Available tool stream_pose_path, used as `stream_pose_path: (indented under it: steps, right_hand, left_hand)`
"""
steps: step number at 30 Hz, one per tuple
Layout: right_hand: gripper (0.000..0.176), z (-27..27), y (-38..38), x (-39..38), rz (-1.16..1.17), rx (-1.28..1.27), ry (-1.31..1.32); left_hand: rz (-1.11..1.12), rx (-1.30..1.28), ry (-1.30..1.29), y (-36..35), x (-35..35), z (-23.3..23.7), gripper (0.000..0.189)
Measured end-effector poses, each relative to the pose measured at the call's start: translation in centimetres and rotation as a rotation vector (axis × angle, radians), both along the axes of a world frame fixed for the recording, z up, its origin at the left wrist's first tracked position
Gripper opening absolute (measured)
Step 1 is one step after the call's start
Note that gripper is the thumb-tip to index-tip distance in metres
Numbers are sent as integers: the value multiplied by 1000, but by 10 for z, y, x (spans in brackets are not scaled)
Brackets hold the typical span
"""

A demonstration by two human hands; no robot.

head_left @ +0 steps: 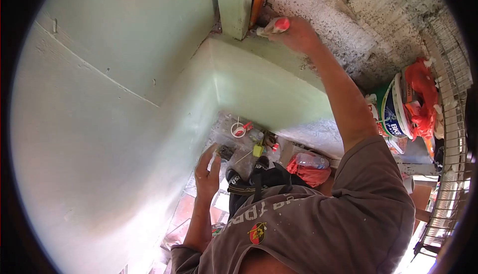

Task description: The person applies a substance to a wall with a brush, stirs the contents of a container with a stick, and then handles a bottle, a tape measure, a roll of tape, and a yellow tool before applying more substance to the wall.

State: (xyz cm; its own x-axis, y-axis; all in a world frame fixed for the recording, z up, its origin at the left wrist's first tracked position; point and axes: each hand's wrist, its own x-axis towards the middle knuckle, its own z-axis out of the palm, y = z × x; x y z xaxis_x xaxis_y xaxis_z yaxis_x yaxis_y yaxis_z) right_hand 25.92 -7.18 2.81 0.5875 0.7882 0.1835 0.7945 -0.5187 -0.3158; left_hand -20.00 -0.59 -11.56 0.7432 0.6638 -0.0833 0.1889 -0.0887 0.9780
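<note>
My right hand (298, 36) is raised to the ledge at the foot of the green post, its fingers closed round a paintbrush (271, 28). The brush has a red handle end, and its pale tip is close to the post (236, 7). Much of the brush is hidden by the fingers. Lower down, my left hand (206, 174) is held near the pale green wall (114, 139), thumb and fingers apart. I make out nothing held in it. Beneath the hands, a white cup (238, 130) with red on it stands on the floor.
A rough unpainted wall (343, 30) rises behind the ledge (279, 60). At right are a paint bucket (391, 107), a red plastic bag (423, 97) and a wire fan guard (450, 139). A clear bottle (312, 161) lies on a red bag below. Nails stick out of the left wall.
</note>
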Motion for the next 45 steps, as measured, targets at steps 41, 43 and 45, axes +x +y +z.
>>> stream_pose_path:
  steps: [41,43,45]
  right_hand:
    - [35,16,-20,3,18,-44,-8]
    - [37,15,-28,1,62,25,-73]
    - [38,5,-40,4,2,-23,-20]
  left_hand:
    - [7,-14,30,-21,-27,3,41]
    - [-4,-25,34,-24,-26,4,41]
    - [0,-28,25,-24,-27,5,41]
